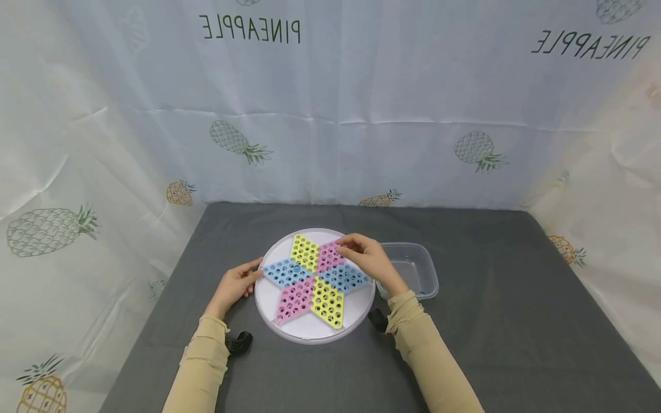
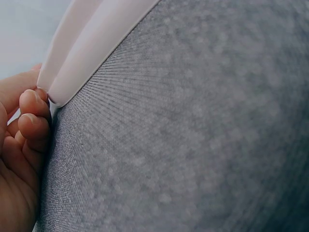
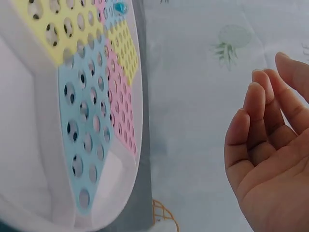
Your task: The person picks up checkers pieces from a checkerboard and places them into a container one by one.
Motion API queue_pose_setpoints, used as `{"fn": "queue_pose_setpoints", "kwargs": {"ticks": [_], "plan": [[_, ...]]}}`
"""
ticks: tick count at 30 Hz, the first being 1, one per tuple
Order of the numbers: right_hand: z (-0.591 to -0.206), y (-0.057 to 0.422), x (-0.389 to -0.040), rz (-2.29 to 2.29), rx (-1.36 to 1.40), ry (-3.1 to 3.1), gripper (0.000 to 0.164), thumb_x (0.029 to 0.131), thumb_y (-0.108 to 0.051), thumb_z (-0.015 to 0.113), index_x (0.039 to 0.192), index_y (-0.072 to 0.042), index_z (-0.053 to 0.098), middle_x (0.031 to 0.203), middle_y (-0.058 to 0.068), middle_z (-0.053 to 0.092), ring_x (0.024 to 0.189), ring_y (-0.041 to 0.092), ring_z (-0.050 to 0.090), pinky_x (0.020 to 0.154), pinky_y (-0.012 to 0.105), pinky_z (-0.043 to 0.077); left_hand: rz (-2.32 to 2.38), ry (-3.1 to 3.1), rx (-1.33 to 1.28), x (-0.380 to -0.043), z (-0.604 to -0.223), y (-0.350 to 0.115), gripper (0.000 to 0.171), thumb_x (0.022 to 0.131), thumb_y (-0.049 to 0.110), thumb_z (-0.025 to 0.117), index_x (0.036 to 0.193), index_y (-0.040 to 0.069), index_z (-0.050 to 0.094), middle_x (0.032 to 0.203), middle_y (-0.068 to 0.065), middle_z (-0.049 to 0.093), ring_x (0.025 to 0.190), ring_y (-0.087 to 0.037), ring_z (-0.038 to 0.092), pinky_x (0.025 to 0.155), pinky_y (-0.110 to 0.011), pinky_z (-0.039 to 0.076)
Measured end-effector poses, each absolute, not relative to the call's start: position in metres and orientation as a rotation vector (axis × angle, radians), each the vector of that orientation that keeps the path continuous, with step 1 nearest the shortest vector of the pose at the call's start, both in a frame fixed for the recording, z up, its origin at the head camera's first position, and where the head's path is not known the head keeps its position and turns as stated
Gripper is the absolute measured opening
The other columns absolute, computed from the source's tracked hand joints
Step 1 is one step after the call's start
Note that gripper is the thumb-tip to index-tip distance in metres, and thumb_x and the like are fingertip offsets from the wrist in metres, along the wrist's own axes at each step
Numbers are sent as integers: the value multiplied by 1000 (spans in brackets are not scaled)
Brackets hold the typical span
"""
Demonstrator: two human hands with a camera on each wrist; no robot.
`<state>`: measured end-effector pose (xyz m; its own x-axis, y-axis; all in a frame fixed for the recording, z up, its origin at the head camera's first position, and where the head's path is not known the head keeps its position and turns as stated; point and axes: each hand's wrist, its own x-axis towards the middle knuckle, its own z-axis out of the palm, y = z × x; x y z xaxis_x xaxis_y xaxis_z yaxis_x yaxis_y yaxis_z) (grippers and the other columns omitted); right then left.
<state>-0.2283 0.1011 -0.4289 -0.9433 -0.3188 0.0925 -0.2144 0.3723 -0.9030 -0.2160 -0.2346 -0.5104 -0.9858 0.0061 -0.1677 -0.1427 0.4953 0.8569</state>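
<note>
A round white Chinese checkers board (image 1: 310, 337) with a star of pink, yellow and blue perforated sections lies on the dark grey cloth. My left hand (image 1: 236, 287) holds its left rim; in the left wrist view, curled fingers (image 2: 33, 125) meet the board's edge (image 2: 72, 77). My right hand (image 1: 369, 258) hovers over the far pink section (image 1: 329, 256), fingers loosely bent. Nothing shows between that hand's thumb and fingertips (image 3: 256, 96) in the right wrist view. One blue marble (image 3: 120, 7) sits in the left blue section (image 1: 281, 273).
A clear plastic container (image 1: 415, 267) stands right of the board, partly behind my right wrist. Pineapple-printed curtains (image 1: 330, 160) hang around the table (image 1: 496, 321). Black straps or mounts (image 1: 239, 343) stick out beside both wrists.
</note>
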Motion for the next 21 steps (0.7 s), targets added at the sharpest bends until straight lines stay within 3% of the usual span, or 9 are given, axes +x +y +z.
{"fn": "queue_pose_setpoints", "kwargs": {"ticks": [5, 9, 21], "plan": [[-433, 83, -235, -1607, -497, 2527, 30, 89, -32, 62, 111, -12, 66, 100, 4, 65, 82, 15, 57, 70, 27, 47, 1489, 2593, -113, -216, -510, -235, 49, 90, 33, 61, 135, 17, 52, 67, 0, 47, 55, -10, 45, 51, -23, 41], [-436, 67, -239, -1566, -526, 2529, 31, 89, -33, 62, 112, -12, 65, 99, 2, 64, 86, 17, 58, 72, 26, 47, 1486, 2594, -104, -215, -510, -236, 49, 90, 33, 61, 135, 18, 51, 67, 0, 47, 55, -10, 45, 51, -24, 41], [-454, 28, -250, -1335, -647, 2583, 23, 88, -26, 63, 106, -11, 67, 91, 2, 63, 77, 10, 52, 68, 23, 44, 1511, 2571, -99, -217, -511, -235, 49, 90, 32, 62, 135, 17, 51, 67, 0, 47, 55, -9, 45, 52, -24, 41]]}}
